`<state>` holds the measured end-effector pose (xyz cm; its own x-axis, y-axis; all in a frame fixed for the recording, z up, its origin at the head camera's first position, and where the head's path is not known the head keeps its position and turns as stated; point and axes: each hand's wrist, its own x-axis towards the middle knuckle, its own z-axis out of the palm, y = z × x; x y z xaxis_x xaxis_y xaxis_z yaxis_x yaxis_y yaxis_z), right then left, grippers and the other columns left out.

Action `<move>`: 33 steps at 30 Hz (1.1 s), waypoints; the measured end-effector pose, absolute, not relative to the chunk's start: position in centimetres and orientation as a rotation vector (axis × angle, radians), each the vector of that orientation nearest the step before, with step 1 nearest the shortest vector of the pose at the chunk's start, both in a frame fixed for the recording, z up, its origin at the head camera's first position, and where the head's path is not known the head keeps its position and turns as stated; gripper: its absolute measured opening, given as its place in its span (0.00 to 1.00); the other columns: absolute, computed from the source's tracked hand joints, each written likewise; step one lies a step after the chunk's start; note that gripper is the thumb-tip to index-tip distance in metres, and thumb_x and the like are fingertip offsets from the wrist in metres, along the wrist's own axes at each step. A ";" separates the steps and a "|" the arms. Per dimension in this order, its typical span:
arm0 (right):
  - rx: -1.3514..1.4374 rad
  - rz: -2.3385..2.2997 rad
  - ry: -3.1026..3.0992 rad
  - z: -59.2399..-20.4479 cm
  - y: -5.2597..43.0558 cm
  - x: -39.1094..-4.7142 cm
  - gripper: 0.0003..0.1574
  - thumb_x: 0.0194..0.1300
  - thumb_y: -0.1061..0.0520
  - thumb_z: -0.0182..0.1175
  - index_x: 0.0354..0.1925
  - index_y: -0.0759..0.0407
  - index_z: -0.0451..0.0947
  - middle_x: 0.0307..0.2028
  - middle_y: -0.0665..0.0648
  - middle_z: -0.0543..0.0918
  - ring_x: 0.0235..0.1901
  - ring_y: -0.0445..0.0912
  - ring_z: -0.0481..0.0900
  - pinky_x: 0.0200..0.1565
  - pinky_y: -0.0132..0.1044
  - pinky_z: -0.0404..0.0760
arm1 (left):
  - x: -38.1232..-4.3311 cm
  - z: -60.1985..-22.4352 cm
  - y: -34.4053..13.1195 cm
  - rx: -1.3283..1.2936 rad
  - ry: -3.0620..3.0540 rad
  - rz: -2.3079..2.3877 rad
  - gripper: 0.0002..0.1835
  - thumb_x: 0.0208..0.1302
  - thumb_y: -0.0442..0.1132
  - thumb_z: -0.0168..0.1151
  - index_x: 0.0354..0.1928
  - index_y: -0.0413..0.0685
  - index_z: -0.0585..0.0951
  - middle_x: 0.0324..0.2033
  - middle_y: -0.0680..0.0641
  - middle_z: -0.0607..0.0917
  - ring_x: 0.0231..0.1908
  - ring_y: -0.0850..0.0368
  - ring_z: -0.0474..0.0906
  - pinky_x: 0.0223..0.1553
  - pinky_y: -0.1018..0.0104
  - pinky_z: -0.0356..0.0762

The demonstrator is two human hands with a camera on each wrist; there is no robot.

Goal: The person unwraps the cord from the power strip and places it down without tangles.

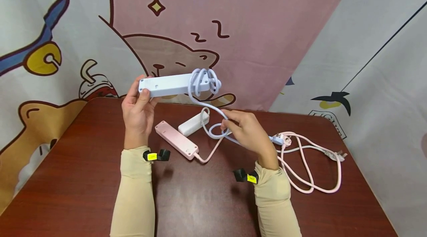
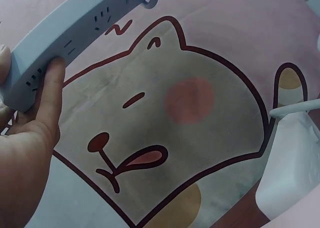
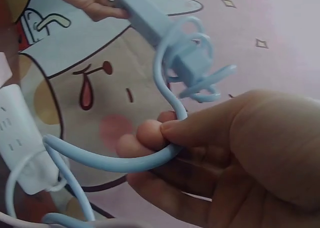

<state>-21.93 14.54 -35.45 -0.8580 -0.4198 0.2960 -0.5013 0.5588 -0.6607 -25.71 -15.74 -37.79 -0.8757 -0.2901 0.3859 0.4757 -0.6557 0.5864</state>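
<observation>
A light blue power strip [image 1: 170, 84] is held up off the table by its left end in my left hand [image 1: 138, 113], thumb on the near face and fingers behind. Sockets show on its other face in the left wrist view. Several loops of its blue cord [image 1: 199, 81] wrap around the strip's right end. Lower down, my right hand [image 1: 248, 129] pinches that cord between thumb and fingers, as the right wrist view shows. From there the cord runs down to a loose loop, then right to a blue plug [image 1: 277, 140] on the table.
On the brown table [image 1: 207, 200] lie a pink power strip [image 1: 176, 140] and a white power strip [image 1: 194, 123], cords crossing the blue one. Pink cord loops [image 1: 328, 190] and a white plug [image 1: 336, 156] lie at right. A patterned curtain [image 1: 260, 37] hangs behind.
</observation>
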 end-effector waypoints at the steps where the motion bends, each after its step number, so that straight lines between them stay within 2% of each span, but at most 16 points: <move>1: 0.812 1.200 -2.667 -35.3 14.7 -21.8 0.20 0.73 0.64 0.59 0.61 0.61 0.81 0.32 0.54 0.89 0.35 0.42 0.85 0.38 0.30 0.79 | -25.7 -37.8 -15.7 -0.357 -0.987 -2.501 0.29 0.67 0.29 0.65 0.67 0.26 0.68 0.55 0.41 0.83 0.48 0.53 0.83 0.49 0.60 0.87; 3: 0.831 1.240 -2.642 -34.9 14.9 -21.6 0.20 0.73 0.65 0.59 0.60 0.62 0.81 0.33 0.54 0.89 0.33 0.44 0.85 0.35 0.30 0.79 | -25.7 -37.8 -15.7 -0.355 -0.975 -2.505 0.30 0.66 0.29 0.65 0.67 0.25 0.68 0.55 0.40 0.83 0.48 0.53 0.83 0.48 0.60 0.88; 7: 0.858 1.348 -2.567 -34.5 15.4 -21.3 0.20 0.73 0.66 0.58 0.60 0.66 0.80 0.33 0.58 0.87 0.27 0.42 0.81 0.27 0.30 0.78 | -25.8 -37.8 -15.6 -0.352 -0.993 -2.496 0.24 0.65 0.27 0.66 0.63 0.31 0.75 0.54 0.40 0.83 0.48 0.53 0.83 0.46 0.62 0.88; 12: 0.865 1.430 -2.412 -34.4 15.5 -21.2 0.18 0.73 0.69 0.56 0.58 0.68 0.81 0.32 0.60 0.82 0.26 0.40 0.77 0.28 0.31 0.77 | -25.7 -37.8 -15.4 -0.336 -1.148 -2.440 0.22 0.66 0.26 0.64 0.61 0.36 0.77 0.55 0.42 0.82 0.49 0.55 0.81 0.47 0.65 0.87; 15: 0.816 1.529 -2.299 -34.3 15.3 -21.3 0.15 0.73 0.69 0.55 0.54 0.69 0.82 0.29 0.56 0.78 0.23 0.40 0.72 0.26 0.30 0.72 | -25.6 -37.8 -15.3 -0.324 -1.238 -2.423 0.25 0.67 0.26 0.63 0.65 0.32 0.74 0.56 0.44 0.82 0.49 0.56 0.80 0.49 0.67 0.86; 17: 0.741 1.617 -2.226 -34.3 15.0 -21.2 0.13 0.73 0.69 0.56 0.51 0.69 0.83 0.26 0.51 0.75 0.20 0.39 0.68 0.24 0.29 0.68 | -25.5 -37.8 -15.3 -0.321 -1.273 -2.423 0.24 0.67 0.26 0.63 0.65 0.34 0.74 0.56 0.45 0.83 0.49 0.56 0.80 0.50 0.67 0.86; 19: 0.642 1.663 -2.164 -34.3 14.8 -21.2 0.11 0.73 0.67 0.58 0.49 0.69 0.84 0.26 0.45 0.78 0.22 0.36 0.71 0.26 0.27 0.70 | -25.5 -37.8 -15.3 -0.327 -1.290 -2.429 0.23 0.68 0.26 0.62 0.65 0.35 0.75 0.57 0.44 0.82 0.50 0.56 0.79 0.50 0.67 0.85; 22: 0.498 1.688 -2.091 -34.2 14.5 -21.1 0.11 0.72 0.64 0.61 0.47 0.68 0.86 0.26 0.38 0.81 0.25 0.33 0.72 0.28 0.25 0.71 | -25.6 -38.0 -15.4 -0.346 -1.313 -2.437 0.20 0.69 0.27 0.61 0.62 0.42 0.79 0.58 0.41 0.80 0.51 0.56 0.79 0.50 0.67 0.85; 24: 0.433 1.683 -2.052 -34.2 14.5 -21.1 0.11 0.72 0.63 0.61 0.47 0.68 0.86 0.23 0.38 0.81 0.24 0.33 0.72 0.27 0.25 0.71 | -25.6 -38.0 -15.5 -0.358 -1.336 -2.436 0.19 0.71 0.28 0.60 0.61 0.44 0.79 0.58 0.41 0.80 0.51 0.56 0.80 0.50 0.66 0.86; 28: 0.373 1.733 -1.963 -34.0 14.5 -21.1 0.13 0.72 0.61 0.61 0.46 0.70 0.85 0.14 0.44 0.69 0.14 0.35 0.62 0.17 0.28 0.60 | -25.6 -38.0 -15.6 -0.410 -1.368 -2.436 0.18 0.73 0.31 0.58 0.63 0.39 0.77 0.56 0.44 0.82 0.51 0.56 0.80 0.50 0.66 0.86; 33: 0.293 1.781 -1.917 -33.8 14.7 -21.2 0.15 0.73 0.59 0.62 0.46 0.73 0.85 0.13 0.44 0.68 0.11 0.35 0.61 0.15 0.27 0.58 | -25.5 -38.0 -15.7 -0.476 -1.352 -2.475 0.17 0.74 0.32 0.57 0.62 0.38 0.78 0.55 0.43 0.82 0.47 0.57 0.82 0.48 0.66 0.86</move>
<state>-21.21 14.69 -33.81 -0.8504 0.1777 0.4952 -0.4808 0.1196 -0.8686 -25.54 -15.74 -38.04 -0.9062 -0.0867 0.4138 0.3950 -0.5225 0.7556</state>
